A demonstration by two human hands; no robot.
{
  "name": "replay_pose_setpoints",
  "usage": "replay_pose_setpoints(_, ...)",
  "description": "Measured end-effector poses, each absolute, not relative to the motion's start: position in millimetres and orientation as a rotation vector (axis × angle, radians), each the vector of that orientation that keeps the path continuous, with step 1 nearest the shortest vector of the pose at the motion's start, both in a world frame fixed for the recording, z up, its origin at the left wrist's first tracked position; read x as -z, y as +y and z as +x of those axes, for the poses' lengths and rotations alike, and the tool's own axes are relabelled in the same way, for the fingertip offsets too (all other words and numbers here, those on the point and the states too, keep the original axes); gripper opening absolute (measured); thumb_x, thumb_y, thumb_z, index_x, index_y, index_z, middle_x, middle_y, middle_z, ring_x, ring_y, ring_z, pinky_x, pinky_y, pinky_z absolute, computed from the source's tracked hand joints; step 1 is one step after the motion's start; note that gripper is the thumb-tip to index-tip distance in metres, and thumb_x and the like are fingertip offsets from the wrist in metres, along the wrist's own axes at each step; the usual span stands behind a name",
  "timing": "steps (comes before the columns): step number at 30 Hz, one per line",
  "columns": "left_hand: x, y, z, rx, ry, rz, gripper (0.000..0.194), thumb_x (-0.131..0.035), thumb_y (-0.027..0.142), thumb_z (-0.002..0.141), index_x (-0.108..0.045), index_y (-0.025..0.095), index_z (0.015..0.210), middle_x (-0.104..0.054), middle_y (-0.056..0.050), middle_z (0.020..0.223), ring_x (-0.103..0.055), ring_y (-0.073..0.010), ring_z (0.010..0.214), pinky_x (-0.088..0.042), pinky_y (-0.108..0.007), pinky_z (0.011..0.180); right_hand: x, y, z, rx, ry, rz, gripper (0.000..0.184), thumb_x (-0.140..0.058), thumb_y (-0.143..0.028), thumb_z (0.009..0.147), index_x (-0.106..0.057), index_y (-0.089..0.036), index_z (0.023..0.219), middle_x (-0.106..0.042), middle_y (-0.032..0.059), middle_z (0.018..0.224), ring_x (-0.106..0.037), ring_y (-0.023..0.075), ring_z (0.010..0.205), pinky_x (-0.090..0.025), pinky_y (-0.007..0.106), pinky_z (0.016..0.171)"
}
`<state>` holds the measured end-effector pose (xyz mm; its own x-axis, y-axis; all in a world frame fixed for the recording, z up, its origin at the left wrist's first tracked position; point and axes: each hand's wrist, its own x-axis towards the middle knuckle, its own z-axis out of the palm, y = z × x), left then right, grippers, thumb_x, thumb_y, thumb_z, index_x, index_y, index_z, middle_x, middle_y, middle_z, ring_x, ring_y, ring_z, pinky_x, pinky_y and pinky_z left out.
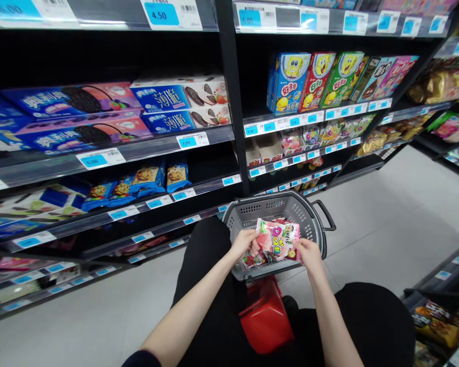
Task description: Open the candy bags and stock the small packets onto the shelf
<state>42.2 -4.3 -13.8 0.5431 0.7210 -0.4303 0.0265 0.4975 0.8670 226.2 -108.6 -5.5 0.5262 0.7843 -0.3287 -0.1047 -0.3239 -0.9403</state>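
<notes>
A pink packet of gummy candy [275,238] is stretched between my two hands, its printed front facing up. My left hand [246,243] pinches its left edge, and my right hand [308,253] grips the lower right corner. Right below the packet is a grey shopping basket [235,216] with perforated walls. More candy packets [252,259] lie inside it, partly covered by the packet and my left hand.
Shelves of cookie boxes [95,104] rise on the left. Farther right stand boxed snacks [288,84] above a row of candy packets [290,141]. A red plastic object [268,321] sits between my knees. Another shelf [443,275] borders the right side.
</notes>
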Motion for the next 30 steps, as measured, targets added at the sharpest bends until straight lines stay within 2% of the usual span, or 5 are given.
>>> replay_pose_setpoints(4, 19.4, -5.2, 44.2, -0.516, 0.972, 1.057, 0.037, -0.059, 0.045, 0.069, -0.05, 0.015, 0.05, -0.048, 0.004, 0.029, -0.034, -0.0054, 0.02, -0.019, -0.016, 0.025, 10.7, -108.6, 231.2, -1.014, -0.688, -1.79, 0.033, -0.058, -0.048, 0.065, -0.058, -0.018, 0.051, -0.043, -0.0058, 0.028, -0.039, 0.0101, 0.025, -0.026, 0.021, 0.028)
replay_pose_setpoints(13, 10.6, -1.2, 42.2, -0.577, 0.771, 0.793, 0.038, -0.064, 0.044, 0.064, -0.064, 0.007, 0.072, -0.067, -0.012, 0.066, -0.064, -0.0208, 0.064, -0.05, -0.032, 0.06, -0.3, -108.7, 236.2, -1.057, -0.635, -1.521, 0.042, -0.053, -0.057, 0.069, -0.062, -0.016, 0.075, -0.069, 0.0092, 0.073, -0.064, 0.0226, 0.061, -0.048, 0.028, 0.045)
replay_pose_setpoints(19, 17.3, -2.0, 44.3, -0.67, 0.951, 0.93, 0.03, -0.075, 0.024, 0.05, -0.065, 0.009, 0.074, -0.06, 0.0, 0.049, -0.05, -0.0083, 0.041, -0.036, -0.018, 0.041, 1.4, -109.7, 236.2, -0.935, -0.774, -1.561, 0.027, -0.068, -0.037, 0.061, -0.062, -0.015, 0.077, -0.067, 0.0034, 0.064, -0.062, 0.0184, 0.062, -0.048, 0.028, 0.058)
replay_pose_setpoints(24, 21.5, -0.2, 44.2, -0.666, 0.929, 0.97, 0.059, -0.075, 0.021, 0.05, -0.056, 0.013, 0.105, -0.062, 0.002, 0.051, -0.051, -0.0095, 0.04, -0.039, -0.02, 0.046, 6.0, -108.1, 235.7, -0.906, -0.719, -1.538, 0.052, -0.069, -0.028, 0.059, -0.05, -0.017, 0.106, -0.062, -0.0025, 0.056, -0.059, 0.0159, 0.053, -0.048, 0.028, 0.057)
replay_pose_setpoints(30, 21.2, 3.7, 42.8, -0.641, 0.927, 1.174, 0.022, -0.073, 0.029, 0.052, -0.064, 0.011, 0.062, -0.063, -0.001, 0.055, -0.056, -0.0134, 0.054, -0.041, -0.023, 0.056, 8.3, -109.4, 241.0, -0.885, -0.919, -1.628, 0.023, -0.063, -0.037, 0.066, -0.062, -0.015, 0.072, -0.065, 0.0026, 0.061, -0.059, 0.0173, 0.058, -0.045, 0.026, 0.054)
